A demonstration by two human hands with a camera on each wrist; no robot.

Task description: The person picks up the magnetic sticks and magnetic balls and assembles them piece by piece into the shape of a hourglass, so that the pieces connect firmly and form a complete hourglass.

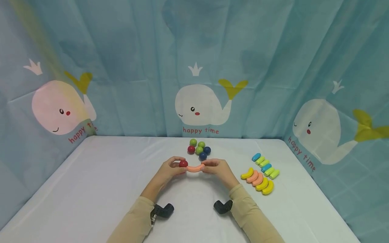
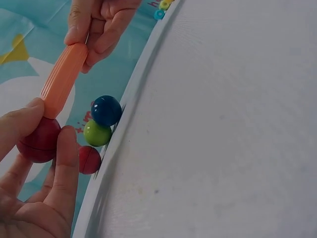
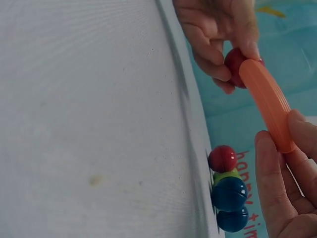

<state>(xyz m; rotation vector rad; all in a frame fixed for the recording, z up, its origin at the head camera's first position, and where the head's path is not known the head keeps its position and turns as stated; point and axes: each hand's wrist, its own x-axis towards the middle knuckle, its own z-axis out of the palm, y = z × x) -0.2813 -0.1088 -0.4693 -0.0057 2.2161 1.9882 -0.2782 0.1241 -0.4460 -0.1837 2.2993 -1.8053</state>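
Observation:
My left hand (image 1: 167,171) pinches a glossy red ball (image 2: 40,144) between thumb and fingers above the table. An orange, curved, ridged banana-shaped piece (image 3: 267,101) spans the gap between the two hands. Its right end is pinched by the thumb and fingers of my right hand (image 1: 221,171). The piece's left end sits right against the red ball, close by the left thumb tip, in the left wrist view. In the head view the orange piece curves with its ends upward, like a shallow smile.
Behind the hands, green balls (image 1: 199,150), blue balls (image 1: 203,156) and another red ball (image 1: 191,150) stand clustered. At right lie a row of yellow and orange banana-shaped pieces (image 1: 268,188) and a row of blue and green short pieces (image 1: 269,171). A whale-print curtain (image 1: 136,101) borders the white table (image 1: 100,189).

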